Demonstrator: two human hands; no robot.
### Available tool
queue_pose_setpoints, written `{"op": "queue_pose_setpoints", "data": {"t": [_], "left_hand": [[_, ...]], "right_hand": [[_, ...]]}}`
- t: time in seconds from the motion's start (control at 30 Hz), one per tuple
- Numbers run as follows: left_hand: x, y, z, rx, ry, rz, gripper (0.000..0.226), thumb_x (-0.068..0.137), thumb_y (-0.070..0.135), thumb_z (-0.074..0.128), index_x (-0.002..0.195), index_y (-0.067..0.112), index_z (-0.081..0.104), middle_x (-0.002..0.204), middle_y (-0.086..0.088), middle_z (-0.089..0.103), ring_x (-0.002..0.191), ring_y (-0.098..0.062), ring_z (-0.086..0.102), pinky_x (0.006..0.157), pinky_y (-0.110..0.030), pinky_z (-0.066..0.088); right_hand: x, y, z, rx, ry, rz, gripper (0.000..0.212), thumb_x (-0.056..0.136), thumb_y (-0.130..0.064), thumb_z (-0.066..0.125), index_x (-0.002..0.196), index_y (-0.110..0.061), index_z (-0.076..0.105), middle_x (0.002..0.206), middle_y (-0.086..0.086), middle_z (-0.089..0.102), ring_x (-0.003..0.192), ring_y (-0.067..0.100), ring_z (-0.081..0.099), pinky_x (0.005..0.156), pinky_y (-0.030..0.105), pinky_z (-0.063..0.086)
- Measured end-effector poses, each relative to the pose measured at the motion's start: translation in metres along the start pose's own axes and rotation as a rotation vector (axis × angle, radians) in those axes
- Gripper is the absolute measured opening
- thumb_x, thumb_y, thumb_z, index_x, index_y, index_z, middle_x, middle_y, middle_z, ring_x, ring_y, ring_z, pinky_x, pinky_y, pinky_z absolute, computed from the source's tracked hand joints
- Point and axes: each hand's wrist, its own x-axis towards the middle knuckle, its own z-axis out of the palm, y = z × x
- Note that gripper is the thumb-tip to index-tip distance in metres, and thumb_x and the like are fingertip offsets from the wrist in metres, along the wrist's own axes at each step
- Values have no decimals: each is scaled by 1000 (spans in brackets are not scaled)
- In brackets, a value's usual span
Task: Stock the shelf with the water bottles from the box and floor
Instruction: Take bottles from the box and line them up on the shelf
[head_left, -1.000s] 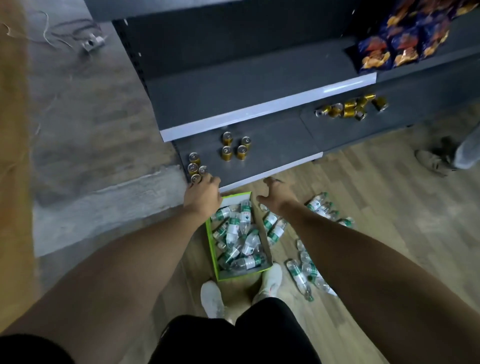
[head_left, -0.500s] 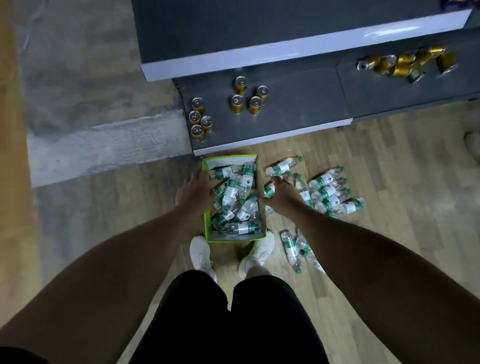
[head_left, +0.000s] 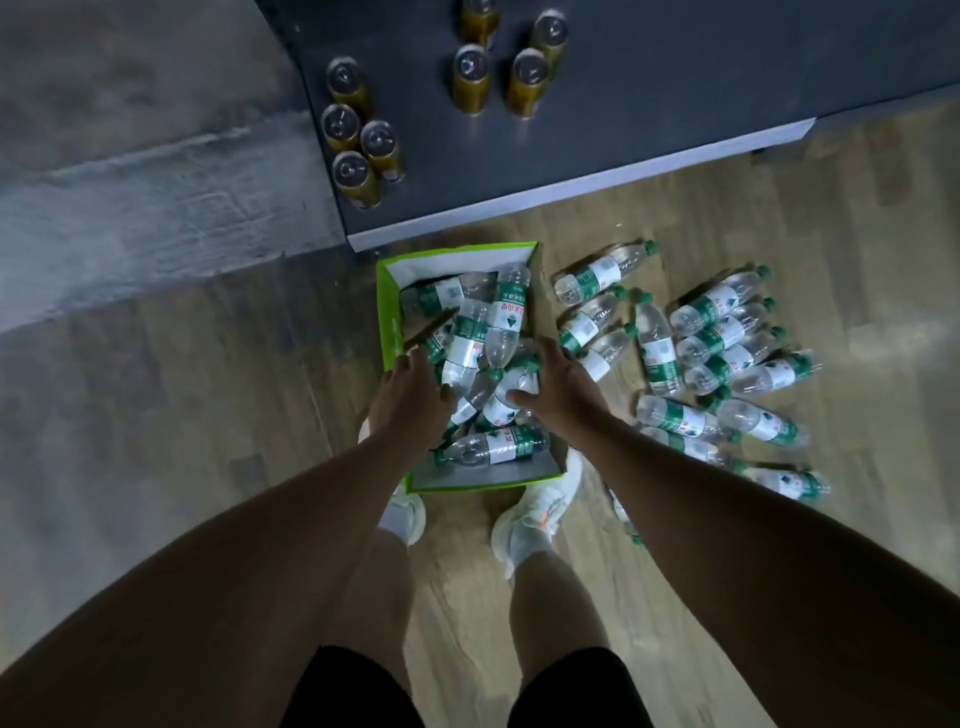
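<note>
A green box (head_left: 389, 312) on the wooden floor holds several clear water bottles (head_left: 506, 306) with green-and-white labels. More water bottles (head_left: 722, 332) lie scattered on the floor to its right. My left hand (head_left: 410, 400) reaches into the box's left side, fingers curled down among the bottles. My right hand (head_left: 561, 389) is over the box's right side, fingers spread on a bottle (head_left: 511, 395). Whether either hand has closed on a bottle is not clear. The dark bottom shelf (head_left: 597, 145) lies just beyond the box.
Several gold cans (head_left: 358, 135) stand at the shelf's left end, and more gold cans (head_left: 498, 67) stand further back. My feet in white shoes (head_left: 535, 514) stand right behind the box. Grey floor lies to the left.
I have bent lower, so the box and bottles look larger. Both hands moved from the shelf edge down into the box, among the bottles.
</note>
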Motion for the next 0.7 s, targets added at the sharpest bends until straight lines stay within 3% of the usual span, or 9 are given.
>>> {"op": "queue_pose_setpoints", "data": {"t": [0.33, 0.5, 0.7], "left_hand": [[88, -52, 93, 7, -58, 8, 50, 89, 19, 61, 131, 4, 38, 124, -20, 51, 111, -37, 54, 87, -48, 50], [113, -61, 103, 43, -95, 0, 56, 89, 14, 59, 138, 5, 34, 133, -20, 46, 116, -37, 50, 90, -48, 47], [144, -70, 99, 82, -70, 61, 52, 91, 7, 55, 139, 7, 34, 134, -17, 46, 119, -33, 47, 92, -43, 43]], "right_hand": [[105, 37, 99, 85, 13, -60, 81, 84, -37, 73, 148, -14, 29, 146, 13, 44, 127, 31, 50, 98, 38, 47], [127, 44, 135, 154, -8, -31, 76, 82, -32, 76, 141, -11, 34, 138, 17, 49, 119, 35, 54, 95, 47, 50], [157, 34, 176, 259, 29, 89, 66, 77, -35, 79, 125, -7, 44, 126, 13, 57, 112, 31, 57, 90, 40, 51]]}}
